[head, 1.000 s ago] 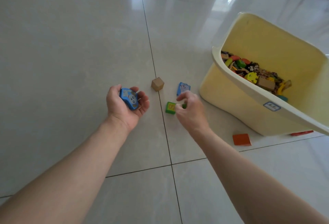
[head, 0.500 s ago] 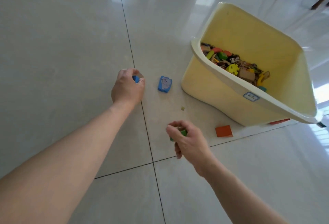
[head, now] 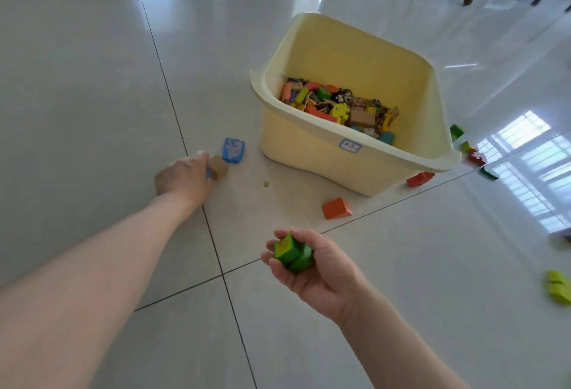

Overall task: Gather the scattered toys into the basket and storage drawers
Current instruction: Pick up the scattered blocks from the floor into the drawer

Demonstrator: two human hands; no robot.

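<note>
Yellow basket [head: 312,153] label [head: 350,145] unreadable; left hand [head: 182,177] grips, seemingly, brown block [head: 218,167], right hand [head: 315,268] green blocks [head: 292,253].

Your left hand [head: 182,177] lies left of the basket [head: 324,153], a block [head: 234,150] between them; your right hand [head: 315,268] sits nearer you, a wedge [head: 336,208] before the basket.

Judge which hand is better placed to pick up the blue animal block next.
Left. The left hand is right beside the blue animal block, gripping a tan cube; the right hand holds green blocks, farther away.
</note>
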